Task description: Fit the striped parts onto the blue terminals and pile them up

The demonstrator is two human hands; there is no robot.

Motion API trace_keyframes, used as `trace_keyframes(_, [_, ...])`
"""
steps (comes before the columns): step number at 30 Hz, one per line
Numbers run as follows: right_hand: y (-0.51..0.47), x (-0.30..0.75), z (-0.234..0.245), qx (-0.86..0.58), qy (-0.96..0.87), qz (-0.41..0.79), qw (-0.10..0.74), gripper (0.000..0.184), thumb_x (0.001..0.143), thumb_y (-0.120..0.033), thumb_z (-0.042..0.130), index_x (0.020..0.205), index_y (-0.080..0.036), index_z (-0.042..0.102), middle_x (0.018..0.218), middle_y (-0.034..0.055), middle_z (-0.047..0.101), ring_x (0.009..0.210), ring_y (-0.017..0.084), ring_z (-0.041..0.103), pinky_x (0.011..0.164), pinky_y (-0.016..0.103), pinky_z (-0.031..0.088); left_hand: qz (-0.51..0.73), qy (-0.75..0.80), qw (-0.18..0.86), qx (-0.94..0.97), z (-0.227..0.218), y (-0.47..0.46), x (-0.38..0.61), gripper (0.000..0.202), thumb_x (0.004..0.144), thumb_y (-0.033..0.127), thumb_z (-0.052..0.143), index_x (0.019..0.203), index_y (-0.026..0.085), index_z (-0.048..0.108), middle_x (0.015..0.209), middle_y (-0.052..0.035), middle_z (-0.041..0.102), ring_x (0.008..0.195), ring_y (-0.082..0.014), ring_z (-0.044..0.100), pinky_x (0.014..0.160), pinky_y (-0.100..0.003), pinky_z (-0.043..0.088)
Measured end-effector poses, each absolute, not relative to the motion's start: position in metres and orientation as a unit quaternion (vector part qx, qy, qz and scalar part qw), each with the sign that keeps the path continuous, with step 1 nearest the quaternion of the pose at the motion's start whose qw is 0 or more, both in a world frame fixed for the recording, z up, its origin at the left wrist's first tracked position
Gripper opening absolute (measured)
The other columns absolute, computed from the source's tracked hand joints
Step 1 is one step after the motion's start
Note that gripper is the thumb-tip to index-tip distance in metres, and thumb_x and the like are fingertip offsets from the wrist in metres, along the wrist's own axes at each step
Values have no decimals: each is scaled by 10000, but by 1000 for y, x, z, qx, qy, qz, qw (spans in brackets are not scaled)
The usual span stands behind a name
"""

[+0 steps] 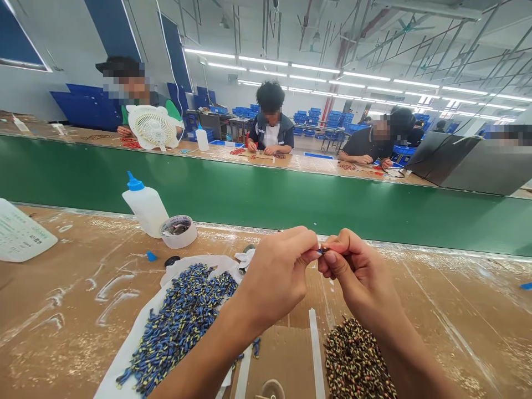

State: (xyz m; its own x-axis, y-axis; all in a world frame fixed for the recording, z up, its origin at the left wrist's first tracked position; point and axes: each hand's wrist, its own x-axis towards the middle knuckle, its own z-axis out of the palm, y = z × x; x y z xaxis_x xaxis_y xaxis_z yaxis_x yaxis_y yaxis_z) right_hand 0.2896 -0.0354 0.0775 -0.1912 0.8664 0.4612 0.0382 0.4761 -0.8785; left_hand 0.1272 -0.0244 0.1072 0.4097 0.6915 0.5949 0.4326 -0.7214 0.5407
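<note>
My left hand [276,274] and my right hand [361,271] meet in front of me, raised above the table, thumbs and forefingers pinched together. Between their fingertips is a tiny blue-and-dark piece [322,251], mostly covered by the fingers. Left of my left forearm, a heap of small blue, yellow and black pieces [178,321] lies on a white sheet [120,360]. Below my right hand is a second heap of small dark pieces with yellow and red parts [353,360]. A few blue pieces [256,347] lie beside the left forearm.
A white squeeze bottle with a blue nozzle [146,208] stands beside a tape roll [179,231] holding small items. At far left lies a translucent container [22,233]. Beyond the brown tabletop [469,310] runs a green belt [249,191], with several co-workers seated across it.
</note>
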Motion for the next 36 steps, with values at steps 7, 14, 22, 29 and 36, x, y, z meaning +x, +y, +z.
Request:
trace_keyframes(7, [-37, 289, 78, -341, -673, 384, 533, 188, 979, -277, 510, 801, -218, 519, 728, -14, 540, 671, 127, 498, 610, 259, 409, 392, 342, 159, 839, 114, -29, 123, 246, 879, 10, 502, 675, 146, 513, 676, 42, 544, 641, -87, 444, 597, -230, 304])
trace_keyframes(14, [-36, 294, 87, -304, -618, 483, 541, 172, 980, -322, 512, 872, -207, 579, 770, 5, 646, 691, 122, 571, 650, 256, 468, 401, 351, 268, 803, 117, -25, 123, 235, 959, 162, 470, 738, 164, 547, 692, 39, 545, 653, -95, 450, 613, -235, 332])
trace_keyframes(22, [-38, 301, 94, -340, -616, 476, 528, 189, 953, -370, 553, 961, -196, 626, 807, 21, 662, 725, 131, 585, 687, 265, 489, 360, 370, 361, 777, 114, -23, 123, 240, 990, 334, 428, 831, 184, 526, 717, 36, 490, 676, -111, 448, 591, -245, 326])
trace_keyframes(29, [-36, 302, 91, -362, -621, 452, 528, 207, 936, -373, 579, 841, -192, 610, 763, 9, 643, 707, 129, 569, 676, 260, 466, 354, 348, 279, 822, 116, -24, 128, 204, 968, 181, 455, 806, 173, 578, 725, 38, 576, 671, -100, 480, 636, -238, 344])
trace_keyframes(36, [-37, 294, 86, -336, -639, 423, 548, 229, 963, -329, 537, 778, -196, 553, 717, -5, 588, 666, 125, 520, 630, 259, 433, 388, 353, 222, 822, 114, -27, 132, 247, 924, 73, 466, 736, 160, 601, 708, 29, 611, 667, -105, 508, 626, -234, 345])
